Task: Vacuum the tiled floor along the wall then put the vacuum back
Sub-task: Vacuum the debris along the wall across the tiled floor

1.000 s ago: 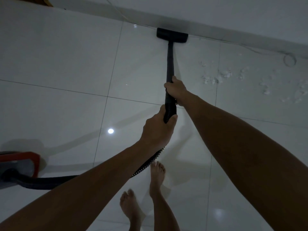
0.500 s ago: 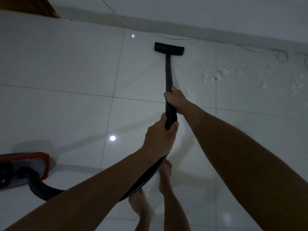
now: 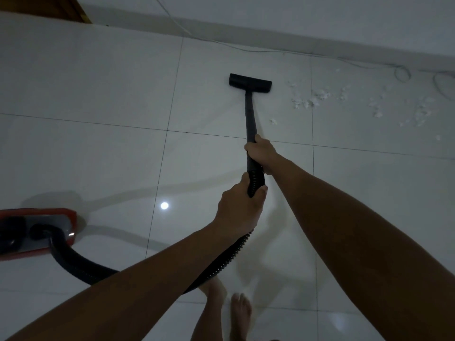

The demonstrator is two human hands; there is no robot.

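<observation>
The black vacuum wand runs from my hands to its flat floor head, which sits on the white tiled floor a short way off the wall. My right hand grips the wand's upper part. Just below it, my left hand grips the ribbed hose end. The black hose curves under my left arm to the red canister vacuum at the left edge. White fluff scraps lie scattered to the right of the floor head.
A thin cable runs along the skirting and coils at the right. A brown wooden piece shows at the top left. My bare feet stand on the tiles at the bottom.
The floor head has been drawn back from the skirting toward me. The canister vacuum has come further into view at the left, and my feet have shifted back.
</observation>
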